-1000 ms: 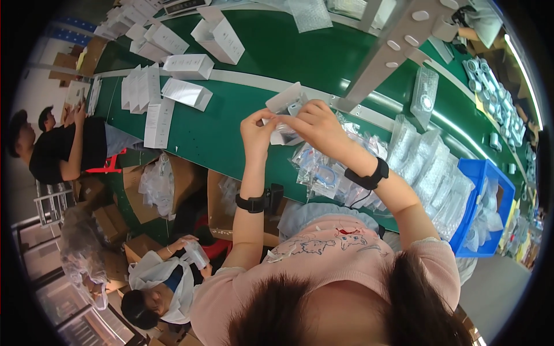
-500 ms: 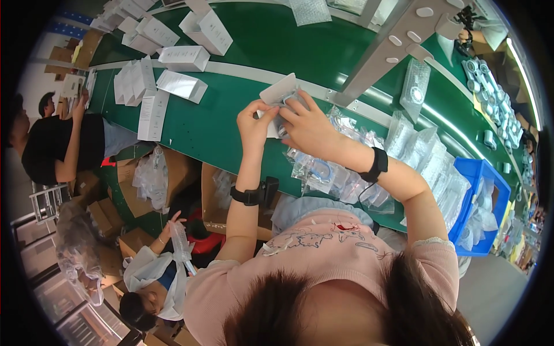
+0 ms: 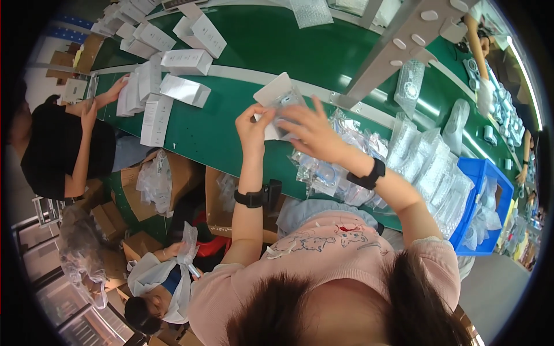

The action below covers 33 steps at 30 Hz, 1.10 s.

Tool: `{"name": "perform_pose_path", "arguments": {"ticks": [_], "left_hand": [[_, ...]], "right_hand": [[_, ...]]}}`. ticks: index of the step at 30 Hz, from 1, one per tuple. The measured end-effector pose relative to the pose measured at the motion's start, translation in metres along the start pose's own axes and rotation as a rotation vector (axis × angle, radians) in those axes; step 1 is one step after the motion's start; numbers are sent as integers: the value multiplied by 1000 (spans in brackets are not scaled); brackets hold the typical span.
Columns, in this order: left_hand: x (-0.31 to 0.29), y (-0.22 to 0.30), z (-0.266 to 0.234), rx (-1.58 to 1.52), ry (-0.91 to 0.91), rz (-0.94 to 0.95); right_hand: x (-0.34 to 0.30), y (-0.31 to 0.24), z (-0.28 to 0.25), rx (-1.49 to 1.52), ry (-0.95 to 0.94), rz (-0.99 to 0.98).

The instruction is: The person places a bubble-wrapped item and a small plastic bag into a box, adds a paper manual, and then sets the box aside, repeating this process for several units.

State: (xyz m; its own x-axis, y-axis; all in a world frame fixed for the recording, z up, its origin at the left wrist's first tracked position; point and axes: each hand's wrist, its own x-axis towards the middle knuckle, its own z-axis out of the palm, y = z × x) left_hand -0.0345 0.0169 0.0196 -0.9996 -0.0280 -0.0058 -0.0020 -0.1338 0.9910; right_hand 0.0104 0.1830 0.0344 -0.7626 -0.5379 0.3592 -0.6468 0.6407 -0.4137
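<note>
My left hand [image 3: 252,124] grips a small white box [image 3: 271,92] by its near-left edge, thumb and fingers pinched on it. The box's flap stands up on the far side. A clear plastic packet [image 3: 290,98] shows at the box's opening, partly covered by my fingers; its contents are hard to make out. My right hand [image 3: 314,134] is at the box's right side with fingers spread and somewhat smeared by motion. Right below that hand lies a pile of clear packets [image 3: 323,170] with cables inside.
White boxes [image 3: 184,61] stand and lie at the left. Bubble-wrapped pieces [image 3: 430,173] line the right, beside a blue bin [image 3: 501,190]. A metal post [image 3: 381,60] rises beyond my hands. A co-worker [image 3: 69,147] reaches for boxes at the left; another person [image 3: 156,282] sits lower left.
My right hand has drawn slightly back and its fingers have spread, uncovering more of the packet. The co-worker at the left has reached to the boxes. A wrapped piece now lies farther right.
</note>
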Motion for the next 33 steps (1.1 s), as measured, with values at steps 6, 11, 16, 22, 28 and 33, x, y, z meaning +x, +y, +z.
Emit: {"name": "perform_pose_path", "arguments": {"ticks": [6,11,16,22,28,33], "left_hand": [[17,10,-3,-120,-33,-61],[91,-9,-58,687,166,432],[104,-29,-52,1834,-48,-25],[3,-30,-30,1682,-441,242],[-27,-11,-20,1263,-551,271],[48,-58,-52,1033,-135,132]], "right_hand": [[-1,43,22,697,306,356],[47,66,39,1166,628,523],[112,132,57,647,987,723],[116,158,54,526,975,792],[17,84,31,532,86,543],[-63,96,-111,559,-376,919]]}}
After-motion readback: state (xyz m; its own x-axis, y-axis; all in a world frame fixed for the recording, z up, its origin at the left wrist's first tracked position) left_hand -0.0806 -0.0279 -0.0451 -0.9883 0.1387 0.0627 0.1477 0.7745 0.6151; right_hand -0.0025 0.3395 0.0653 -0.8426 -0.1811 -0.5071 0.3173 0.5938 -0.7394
